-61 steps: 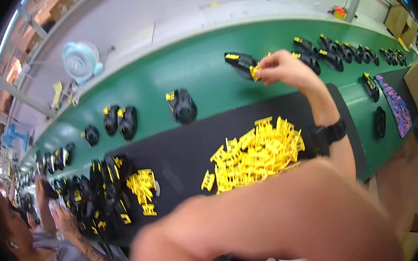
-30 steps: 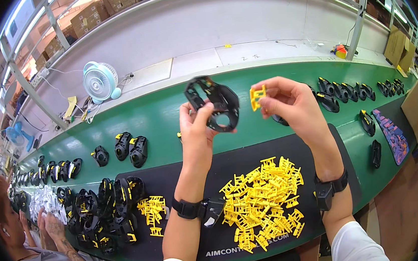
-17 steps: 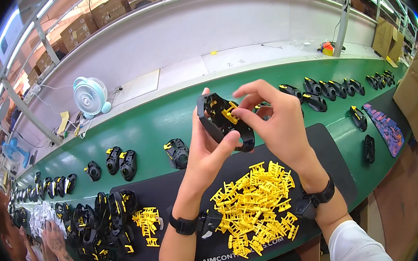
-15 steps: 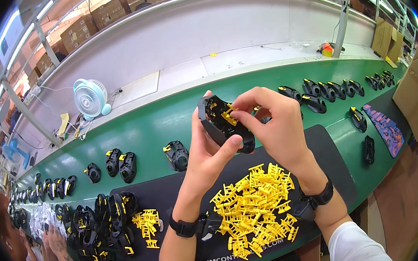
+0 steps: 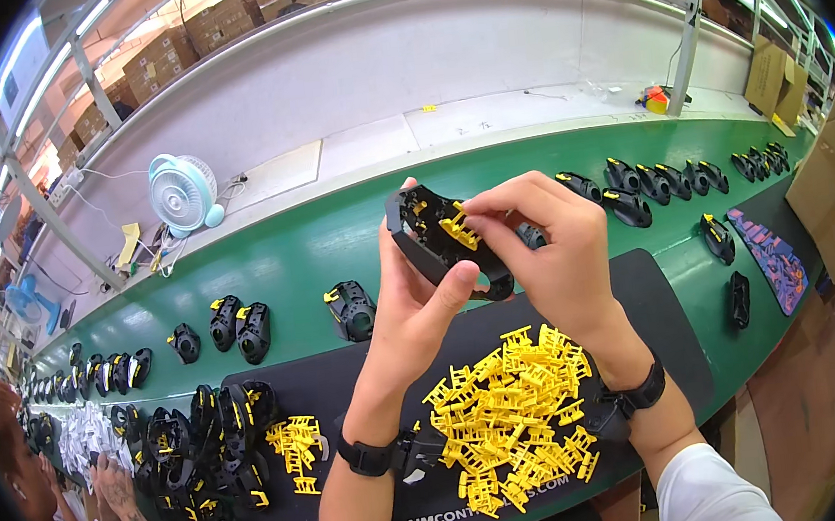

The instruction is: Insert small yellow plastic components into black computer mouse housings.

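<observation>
My left hand [image 5: 420, 305] is closed round a black plastic shell [image 5: 424, 253], its hollow inside facing up and toward me. Between the thumb and fingers of my right hand [image 5: 549, 243] is a small yellow plastic clip [image 5: 458, 226], at the shell's open inside. Whether the clip is seated or loose cannot be told. Below both hands lies a heap of yellow clips [image 5: 508, 413] on a black mat [image 5: 643, 309]. A smaller group of yellow clips [image 5: 297, 448] lies left of my left forearm.
Piled black shells [image 5: 194, 443] lie at the left, near a co-worker's hand [image 5: 112, 481]. Several black shells [image 5: 352, 310] stand along the green table [image 5: 286, 248], with more at the right [image 5: 622, 175]. A fan [image 5: 182, 195] stands at the back left; a cardboard sheet [image 5: 833, 185] leans at right.
The shell in my left hand has tilted slightly and shifted a little left. My right fingers have drawn slightly back with the yellow clip, which shows more clearly.
</observation>
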A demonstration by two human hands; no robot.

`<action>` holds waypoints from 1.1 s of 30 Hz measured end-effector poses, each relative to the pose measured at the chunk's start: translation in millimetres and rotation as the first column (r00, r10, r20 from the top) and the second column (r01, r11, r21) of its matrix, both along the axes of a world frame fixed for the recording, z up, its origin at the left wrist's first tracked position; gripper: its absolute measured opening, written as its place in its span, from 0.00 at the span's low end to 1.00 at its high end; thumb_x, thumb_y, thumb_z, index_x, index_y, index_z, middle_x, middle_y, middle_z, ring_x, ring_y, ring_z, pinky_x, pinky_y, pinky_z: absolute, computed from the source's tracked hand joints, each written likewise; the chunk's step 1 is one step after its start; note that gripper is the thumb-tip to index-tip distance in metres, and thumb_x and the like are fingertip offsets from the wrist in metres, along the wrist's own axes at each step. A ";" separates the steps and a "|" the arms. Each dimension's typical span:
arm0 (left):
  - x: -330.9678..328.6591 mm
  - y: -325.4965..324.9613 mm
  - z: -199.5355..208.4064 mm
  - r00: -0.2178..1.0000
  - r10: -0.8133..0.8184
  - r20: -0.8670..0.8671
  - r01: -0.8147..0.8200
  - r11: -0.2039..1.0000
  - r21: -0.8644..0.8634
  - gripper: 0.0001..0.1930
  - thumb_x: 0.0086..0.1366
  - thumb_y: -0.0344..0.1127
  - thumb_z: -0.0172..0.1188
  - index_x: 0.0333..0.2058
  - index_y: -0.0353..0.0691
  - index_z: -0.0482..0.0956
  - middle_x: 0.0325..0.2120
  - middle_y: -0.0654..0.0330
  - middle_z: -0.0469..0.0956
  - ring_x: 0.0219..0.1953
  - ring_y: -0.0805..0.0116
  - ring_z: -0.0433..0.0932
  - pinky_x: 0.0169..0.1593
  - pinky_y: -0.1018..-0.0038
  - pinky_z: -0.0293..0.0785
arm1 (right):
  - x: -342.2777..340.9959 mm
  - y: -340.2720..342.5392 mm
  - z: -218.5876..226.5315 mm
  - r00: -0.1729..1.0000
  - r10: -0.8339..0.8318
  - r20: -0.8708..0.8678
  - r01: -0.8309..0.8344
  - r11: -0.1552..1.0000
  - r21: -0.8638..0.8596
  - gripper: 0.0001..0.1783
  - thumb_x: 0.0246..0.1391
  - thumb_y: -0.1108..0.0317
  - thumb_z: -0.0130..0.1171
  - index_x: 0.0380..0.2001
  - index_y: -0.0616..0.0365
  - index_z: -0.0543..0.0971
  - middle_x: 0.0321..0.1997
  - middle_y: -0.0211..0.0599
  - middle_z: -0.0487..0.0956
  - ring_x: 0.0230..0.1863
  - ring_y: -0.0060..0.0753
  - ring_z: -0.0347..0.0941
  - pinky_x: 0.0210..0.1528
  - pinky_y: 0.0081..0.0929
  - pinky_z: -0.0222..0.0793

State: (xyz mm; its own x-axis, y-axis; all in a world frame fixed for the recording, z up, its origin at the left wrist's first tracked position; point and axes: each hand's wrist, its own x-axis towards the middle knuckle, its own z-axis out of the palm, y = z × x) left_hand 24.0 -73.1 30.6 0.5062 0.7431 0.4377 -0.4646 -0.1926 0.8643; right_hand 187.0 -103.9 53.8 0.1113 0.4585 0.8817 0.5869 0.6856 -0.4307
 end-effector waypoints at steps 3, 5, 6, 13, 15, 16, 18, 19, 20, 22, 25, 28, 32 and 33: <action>4.2 -4.9 3.0 1.000 -0.002 0.017 0.001 0.999 0.034 0.48 0.68 0.30 0.66 0.75 0.43 0.39 0.59 0.57 0.66 0.62 0.68 0.70 0.63 0.66 0.72 | 0.6 0.6 -0.6 0.999 0.001 -0.042 -0.001 1.000 0.007 0.08 0.50 0.80 0.69 0.35 0.60 0.85 0.31 0.36 0.82 0.26 0.29 0.80 0.29 0.22 0.75; 3.0 -5.6 1.5 1.000 0.014 0.005 -0.014 0.997 0.074 0.48 0.68 0.30 0.66 0.74 0.43 0.39 0.59 0.57 0.66 0.62 0.67 0.70 0.63 0.66 0.71 | -2.4 0.7 -0.3 0.999 -0.003 -0.041 0.004 1.000 0.021 0.08 0.50 0.80 0.69 0.35 0.60 0.86 0.30 0.36 0.82 0.26 0.28 0.80 0.28 0.23 0.75; 2.2 -5.1 2.3 1.000 0.018 -0.018 -0.016 0.997 0.080 0.48 0.67 0.30 0.66 0.74 0.43 0.40 0.59 0.57 0.66 0.62 0.67 0.70 0.64 0.66 0.71 | -2.9 0.6 -0.2 0.999 -0.006 -0.040 0.007 1.000 0.021 0.08 0.50 0.80 0.69 0.35 0.60 0.86 0.30 0.36 0.82 0.26 0.28 0.80 0.28 0.23 0.75; -0.8 -4.6 3.3 0.997 0.034 -0.068 -0.031 0.998 0.049 0.47 0.68 0.30 0.66 0.75 0.43 0.40 0.58 0.58 0.67 0.59 0.70 0.70 0.60 0.69 0.73 | -3.7 1.8 -4.9 0.998 -0.050 0.031 0.048 0.996 0.071 0.08 0.50 0.80 0.68 0.35 0.60 0.85 0.31 0.35 0.81 0.26 0.30 0.79 0.27 0.25 0.75; -0.7 -1.5 1.6 0.998 0.028 -0.049 -0.027 0.999 0.036 0.47 0.68 0.30 0.65 0.75 0.42 0.41 0.57 0.59 0.67 0.58 0.70 0.70 0.58 0.70 0.74 | -3.0 2.7 -5.7 0.997 -0.056 0.049 0.052 0.996 0.079 0.08 0.50 0.81 0.68 0.35 0.60 0.84 0.32 0.35 0.81 0.26 0.31 0.79 0.28 0.25 0.75; -1.1 -0.4 0.5 0.999 0.024 -0.029 -0.023 0.999 0.022 0.46 0.68 0.30 0.65 0.75 0.42 0.41 0.56 0.59 0.67 0.57 0.71 0.71 0.56 0.71 0.75 | -3.2 3.1 -5.9 0.996 -0.069 0.060 0.063 0.993 0.097 0.08 0.50 0.81 0.68 0.35 0.60 0.84 0.32 0.35 0.81 0.26 0.31 0.79 0.28 0.26 0.75; -0.4 -3.9 2.7 0.999 0.017 -0.044 -0.016 1.000 0.021 0.46 0.69 0.31 0.65 0.74 0.41 0.41 0.55 0.60 0.67 0.55 0.71 0.72 0.55 0.71 0.76 | -2.9 2.8 -6.5 0.994 -0.080 0.073 0.072 0.991 0.114 0.08 0.50 0.81 0.69 0.35 0.60 0.84 0.32 0.35 0.81 0.27 0.31 0.79 0.28 0.26 0.75; 0.1 -5.4 3.7 0.998 0.011 -0.058 -0.010 1.000 0.023 0.46 0.69 0.31 0.65 0.74 0.40 0.41 0.55 0.60 0.68 0.54 0.72 0.72 0.54 0.71 0.77 | -1.9 1.7 -6.7 0.995 -0.069 0.067 0.063 0.994 0.086 0.08 0.50 0.81 0.69 0.35 0.60 0.84 0.32 0.35 0.81 0.27 0.32 0.79 0.29 0.27 0.75; 0.1 -4.8 4.1 0.998 0.013 -0.056 -0.012 1.000 0.021 0.46 0.69 0.31 0.65 0.74 0.40 0.41 0.55 0.60 0.68 0.54 0.72 0.72 0.54 0.71 0.77 | -1.3 1.2 -7.1 0.996 -0.059 0.061 0.055 0.997 0.058 0.08 0.50 0.80 0.69 0.35 0.60 0.84 0.32 0.36 0.81 0.28 0.32 0.79 0.29 0.27 0.76; -1.8 -4.6 6.1 0.995 0.016 -0.101 -0.011 0.999 0.047 0.45 0.69 0.31 0.64 0.75 0.41 0.41 0.55 0.60 0.68 0.53 0.72 0.73 0.51 0.72 0.78 | -3.3 1.2 -8.9 0.997 -0.037 0.069 0.035 0.999 0.035 0.08 0.50 0.80 0.69 0.35 0.60 0.84 0.32 0.36 0.81 0.28 0.32 0.79 0.30 0.27 0.76; -8.4 -0.1 0.7 0.984 0.085 -0.155 -0.059 0.984 0.168 0.40 0.75 0.41 0.56 0.75 0.43 0.42 0.59 0.53 0.70 0.58 0.62 0.76 0.45 0.65 0.87 | -1.1 0.3 -3.4 0.998 0.049 0.044 -0.047 0.997 -0.061 0.07 0.51 0.78 0.68 0.36 0.60 0.84 0.34 0.36 0.82 0.30 0.32 0.79 0.30 0.26 0.75; -20.5 -2.1 10.9 0.993 -0.095 -0.068 0.085 0.986 -0.144 0.40 0.76 0.44 0.53 0.76 0.49 0.39 0.56 0.58 0.69 0.53 0.70 0.75 0.48 0.73 0.79 | 7.1 3.7 -1.7 0.973 0.214 -0.087 -0.227 0.954 -0.194 0.07 0.55 0.76 0.66 0.38 0.60 0.84 0.35 0.33 0.82 0.33 0.25 0.79 0.31 0.22 0.72; -11.8 -4.7 16.0 0.996 -0.035 -0.087 0.023 0.990 -0.140 0.36 0.78 0.52 0.46 0.76 0.51 0.42 0.57 0.58 0.69 0.53 0.70 0.76 0.47 0.73 0.78 | 20.0 7.1 -3.1 0.764 0.520 -0.383 -0.643 0.666 -0.378 0.09 0.59 0.73 0.65 0.43 0.62 0.81 0.32 0.22 0.75 0.35 0.12 0.68 0.39 0.16 0.69; -13.2 -5.2 17.1 0.994 -0.037 -0.107 0.022 0.990 -0.139 0.36 0.78 0.54 0.46 0.75 0.50 0.44 0.57 0.58 0.70 0.54 0.69 0.76 0.50 0.71 0.78 | 18.7 6.5 -2.2 0.759 0.521 -0.390 -0.650 0.637 -0.413 0.08 0.59 0.73 0.65 0.42 0.62 0.81 0.31 0.21 0.73 0.34 0.12 0.66 0.40 0.15 0.68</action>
